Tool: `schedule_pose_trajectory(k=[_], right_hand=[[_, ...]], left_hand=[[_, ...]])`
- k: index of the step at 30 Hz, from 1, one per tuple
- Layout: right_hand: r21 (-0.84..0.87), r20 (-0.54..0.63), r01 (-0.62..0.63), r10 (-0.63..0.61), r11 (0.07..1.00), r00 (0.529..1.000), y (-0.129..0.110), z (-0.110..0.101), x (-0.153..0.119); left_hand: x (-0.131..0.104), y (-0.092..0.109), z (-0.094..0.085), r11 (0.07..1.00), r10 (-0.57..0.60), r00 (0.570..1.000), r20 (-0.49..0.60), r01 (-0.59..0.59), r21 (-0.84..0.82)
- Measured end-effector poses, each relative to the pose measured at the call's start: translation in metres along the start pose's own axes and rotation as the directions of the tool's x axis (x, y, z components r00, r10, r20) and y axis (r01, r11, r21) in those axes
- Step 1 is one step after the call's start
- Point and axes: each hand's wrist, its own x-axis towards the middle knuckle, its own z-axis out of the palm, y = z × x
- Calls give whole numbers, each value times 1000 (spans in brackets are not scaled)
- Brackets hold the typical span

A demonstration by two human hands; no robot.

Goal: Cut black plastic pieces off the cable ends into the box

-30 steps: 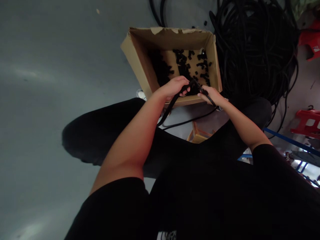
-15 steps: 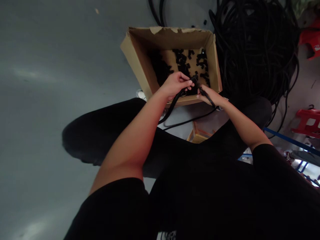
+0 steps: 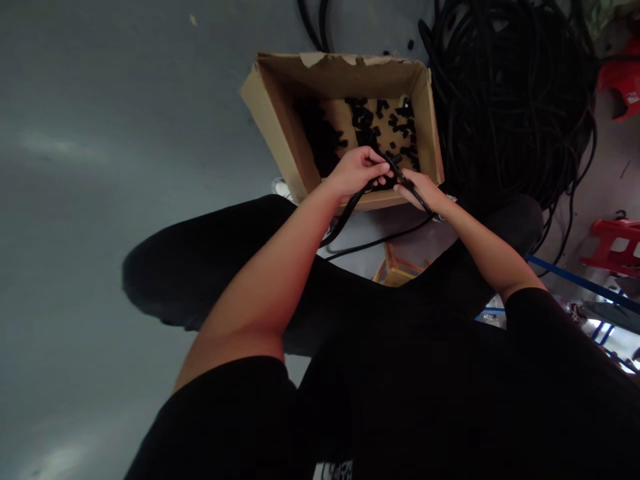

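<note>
Over the near side of an open cardboard box [image 3: 274, 127], my two hands are close together. My left hand [image 3: 357, 172] is closed with thumb and fingers pinched on a black hose [image 3: 344, 217], which hangs down from it towards my leg. My right hand [image 3: 419, 189] is closed around another stretch of black hose [image 3: 420, 199], which loops back below the hand. Between my fingertips the hose crosses a short dark piece, too dark to make out clearly. Small black fittings [image 3: 363, 117] lie scattered on the box floor, partly hidden by my hands.
A big tangled heap of black hose [image 3: 515, 100] lies right of the box. Two red plastic stools [image 3: 617, 243] stand at the far right. A small wooden stool [image 3: 400, 273] shows between my legs. A blue bar [image 3: 585, 283] runs along the right.
My left hand has shifted slightly right, towards my right hand. The dark piece at my fingertips has turned, and a strand of hose now slants across it. The box has not moved.
</note>
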Motion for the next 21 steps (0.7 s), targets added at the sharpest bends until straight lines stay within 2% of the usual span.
schedule_pose_trajectory(k=[4,10,16,21], right_hand=[[0,-47,-39,39,999,998,-11,-5,0],[2,-49,-69,69,998,996,-15,-4,3],[35,-35,-36,37,999,999,-11,-5,4],[-12,-64,-40,39,999,997,-12,-10,1]], left_hand=[[-4,8,1,999,-14,1000,-22,15,28],[-7,10,0,994,43,997,-62,-36,107],[-8,11,-3,994,50,997,58,-56,97],[-5,14,-13,997,18,995,97,-24,68]])
